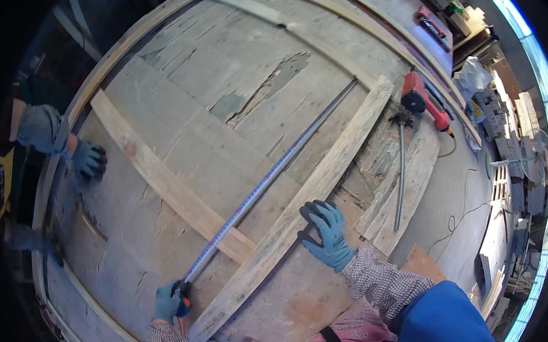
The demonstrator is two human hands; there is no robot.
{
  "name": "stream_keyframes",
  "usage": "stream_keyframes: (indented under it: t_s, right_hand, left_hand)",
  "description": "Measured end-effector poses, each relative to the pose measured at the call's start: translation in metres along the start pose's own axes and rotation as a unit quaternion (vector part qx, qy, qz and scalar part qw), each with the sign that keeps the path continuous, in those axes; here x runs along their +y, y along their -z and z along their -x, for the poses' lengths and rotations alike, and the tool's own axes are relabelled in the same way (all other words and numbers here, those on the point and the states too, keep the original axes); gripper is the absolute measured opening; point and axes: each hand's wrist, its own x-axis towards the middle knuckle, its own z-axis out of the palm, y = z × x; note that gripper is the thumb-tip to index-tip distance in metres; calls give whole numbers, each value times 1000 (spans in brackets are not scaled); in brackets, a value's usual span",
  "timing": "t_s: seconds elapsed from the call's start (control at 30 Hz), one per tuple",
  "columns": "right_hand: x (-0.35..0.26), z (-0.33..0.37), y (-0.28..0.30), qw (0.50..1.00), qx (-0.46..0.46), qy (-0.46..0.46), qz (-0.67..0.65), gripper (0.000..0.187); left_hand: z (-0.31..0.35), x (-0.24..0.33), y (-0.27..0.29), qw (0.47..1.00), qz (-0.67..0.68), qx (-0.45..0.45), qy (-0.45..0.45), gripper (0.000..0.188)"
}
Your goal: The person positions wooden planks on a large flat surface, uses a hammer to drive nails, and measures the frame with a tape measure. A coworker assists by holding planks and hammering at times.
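Observation:
My left hand [167, 302], in a blue-grey work glove, is closed around a dark tape measure case [183, 301] near the lower end of a long plank. The tape measure's blade [250, 198] runs out up and to the right, over a crosswise wooden slat [163, 177], reaching near another slat [310, 39] by the plank's far end. My right hand [329, 233], gloved alike, rests at the near edge of the long plank [289, 223], its fingers and thumb apart with nothing visible between them. The slats and plank form a frame lying on a worn wooden worktop [190, 107].
On the left, another person's gloved hand [89, 159] lies on the worktop. Right of the plank are a red power tool [427, 101], a long metal rod-like tool [401, 173] and loose boards [405, 189]. Stacked timber [502, 140] stands farther right. Long wooden strips [372, 26] edge the worktop.

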Motion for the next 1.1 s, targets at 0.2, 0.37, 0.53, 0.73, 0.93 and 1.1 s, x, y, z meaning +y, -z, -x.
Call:
stream_keyframes:
  t_s: [0.2,0.37,0.53,0.73,0.93,1.1]
  right_hand:
    - [-45,39,-24,998,-25,-54,-14,61]
    - [-70,9,-36,996,-78,-10,42,61]
    - [-90,-27,-61,980,-181,-27,72,67]
    - [-109,-44,-69,956,-260,-73,115,71]
    - [-121,-52,-76,931,-299,-105,183,72]
    - [-123,-56,-80,910,-332,-120,217,71]
  left_hand:
    - [-7,-4,7,998,-46,16,-36,21]
    - [-6,5,13,999,-46,-8,-24,20]
    - [-9,3,7,996,-53,15,-65,18]
    - [-2,8,-3,999,-19,1,-30,18]
    - [4,1,-14,999,-19,16,-37,18]
    - [5,7,-13,999,-25,3,-25,19]
